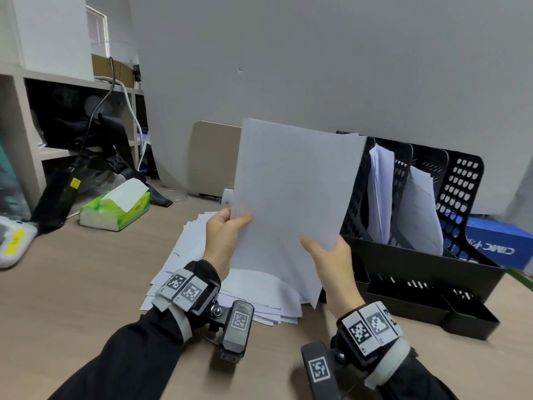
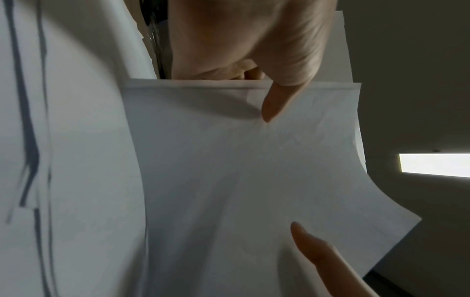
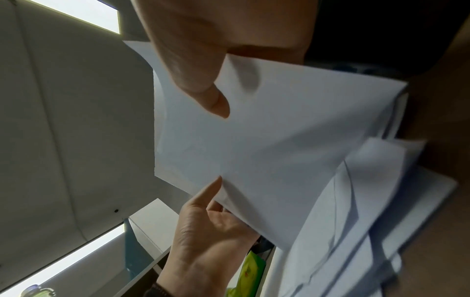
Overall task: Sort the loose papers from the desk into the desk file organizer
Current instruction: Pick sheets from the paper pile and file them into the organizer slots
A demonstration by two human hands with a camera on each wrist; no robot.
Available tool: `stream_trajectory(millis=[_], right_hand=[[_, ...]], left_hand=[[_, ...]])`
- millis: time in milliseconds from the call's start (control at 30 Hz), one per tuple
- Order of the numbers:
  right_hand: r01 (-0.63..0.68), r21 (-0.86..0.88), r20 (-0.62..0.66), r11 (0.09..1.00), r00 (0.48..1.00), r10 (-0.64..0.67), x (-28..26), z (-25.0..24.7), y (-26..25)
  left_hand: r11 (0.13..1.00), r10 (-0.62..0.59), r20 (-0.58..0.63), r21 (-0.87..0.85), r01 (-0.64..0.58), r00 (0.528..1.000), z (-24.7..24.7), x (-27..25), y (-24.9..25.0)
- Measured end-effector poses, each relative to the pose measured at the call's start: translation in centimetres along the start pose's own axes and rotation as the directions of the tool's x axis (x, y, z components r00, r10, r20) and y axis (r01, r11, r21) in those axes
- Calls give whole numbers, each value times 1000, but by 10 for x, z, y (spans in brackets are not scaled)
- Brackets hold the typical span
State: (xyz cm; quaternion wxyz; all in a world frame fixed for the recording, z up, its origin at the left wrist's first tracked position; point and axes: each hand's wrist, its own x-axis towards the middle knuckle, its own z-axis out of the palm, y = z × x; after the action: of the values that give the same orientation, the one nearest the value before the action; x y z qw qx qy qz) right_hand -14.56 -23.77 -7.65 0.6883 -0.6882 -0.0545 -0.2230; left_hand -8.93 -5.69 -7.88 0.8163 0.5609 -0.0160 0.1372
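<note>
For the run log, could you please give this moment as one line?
stage: sheet lifted | left hand: pinches sheet | right hand: pinches sheet | loose pile: on desk | organizer: two slots hold papers

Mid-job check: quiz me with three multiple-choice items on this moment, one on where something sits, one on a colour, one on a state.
1. Where does the desk file organizer stand relative to the loose paper pile?
A. To its right
B. To its left
C. On top of it

2. What colour is the tissue pack on the desk?
A. Red
B. Green
C. Black

3. How is the raised sheet held?
A. Lying flat on the desk
B. By the left hand alone
C. By the left hand and the right hand, each pinching a lower edge

Answers:
1 A: the head view shows the black organizer right of the pile.
2 B: its wrapper is bright green.
3 C: both thumbs press the sheet's front, upright above the pile.
</note>
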Motion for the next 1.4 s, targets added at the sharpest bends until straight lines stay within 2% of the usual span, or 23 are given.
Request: stream_trajectory(millis=[100, 267, 367, 467, 567, 633, 800, 933, 1000, 1067, 1133, 1233, 1300, 1400], right_hand=[[-1, -28, 30, 1000, 1000, 2, 6, -3, -5], [158, -57, -12, 986, 987, -159, 28, -10, -38], [247, 22, -163, 969, 957, -240, 49, -18, -68], [335, 65, -323, 940, 899, -298, 68, -26, -85], [383, 117, -378, 916, 870, -316, 77, -37, -93], [407, 125, -420, 905, 848, -324, 77, -49, -99], [504, 85, -566, 859, 734, -375, 74, -70, -118], [573, 24, -675, 819, 614, -410, 70, -80, -123], [578, 13, -654, 816, 622, -431, 68, -84, -124], [558, 3, -575, 830, 680, -455, 67, -83, -126], [516, -139, -464, 845, 720, -516, 69, -81, -125], [454, -356, -283, 817, 780, -558, 75, -81, -116], [459, -405, -230, 791, 786, -574, 76, -81, -112], [518, -352, -246, 780, 753, -611, 72, -79, -114]], left_hand=[[1000, 12, 16, 20, -13, 1000, 1, -1, 1], [996, 45, 5, 71, -45, 999, -1, 0, 0], [994, 9, 30, 108, -12, 1000, 8, -1, 1], [985, 15, 69, 171, -27, 997, 30, -1, 11], [962, 60, 170, 255, -102, 984, 58, 1, 27], [938, 89, 272, 301, -172, 958, 77, 0, 38], [890, 93, 488, 350, -291, 868, 121, -14, 49], [854, 2, 569, 427, -298, 822, 145, -23, 42], [843, -56, 564, 469, -264, 824, 151, -25, 37], [833, -74, 541, 496, -246, 838, 154, -27, 35], [829, -65, 514, 504, -240, 855, 155, -29, 35], [856, -59, 493, 472, -210, 868, 154, -32, 39], [862, -68, 483, 469, -192, 873, 154, -33, 40], [853, -73, 479, 484, -194, 875, 153, -34, 40]])
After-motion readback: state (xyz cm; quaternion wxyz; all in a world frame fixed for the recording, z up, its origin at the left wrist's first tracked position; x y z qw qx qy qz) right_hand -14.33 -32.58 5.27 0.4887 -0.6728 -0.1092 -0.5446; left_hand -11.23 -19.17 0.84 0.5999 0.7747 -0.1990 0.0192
